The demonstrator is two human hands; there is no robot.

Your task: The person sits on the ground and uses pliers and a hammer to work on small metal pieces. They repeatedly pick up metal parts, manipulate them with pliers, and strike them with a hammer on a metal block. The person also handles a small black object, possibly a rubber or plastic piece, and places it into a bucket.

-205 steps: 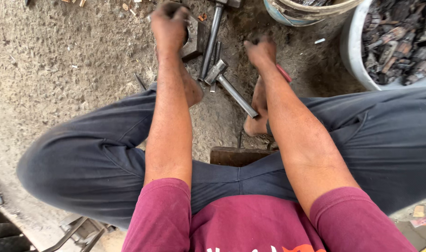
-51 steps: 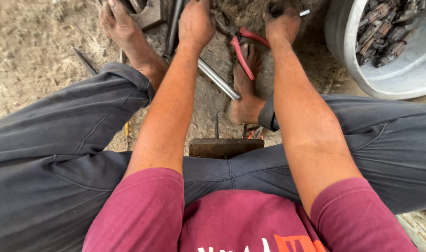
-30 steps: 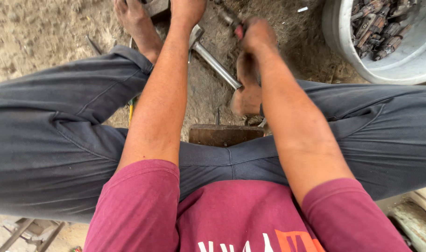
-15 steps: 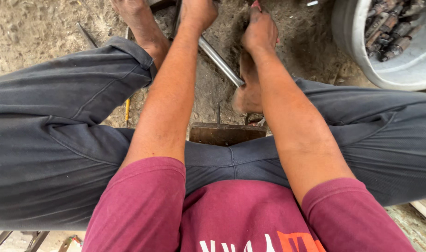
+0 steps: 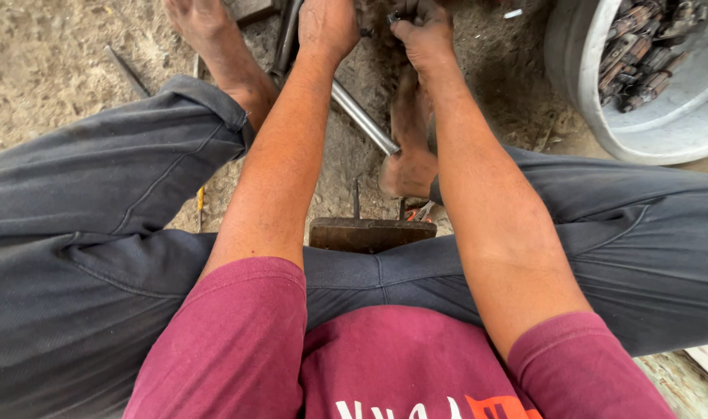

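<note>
While the steel rod lies slanting on the dirt between the bare feet, its lower end touching the right foot, both hands work at its upper end by the top edge of view. The left hand is closed over the metal there, seemingly pinning it down. The right hand is clenched round a small dark tool (only a tip shows, so its kind is unclear). I judge this a hold-and-work step on the piece at the rod's head; any next move calls for a firm left grip and a steady foot brace. A wooden block sits near the lap, and a pale tub of rusty parts stands to the right.
</note>
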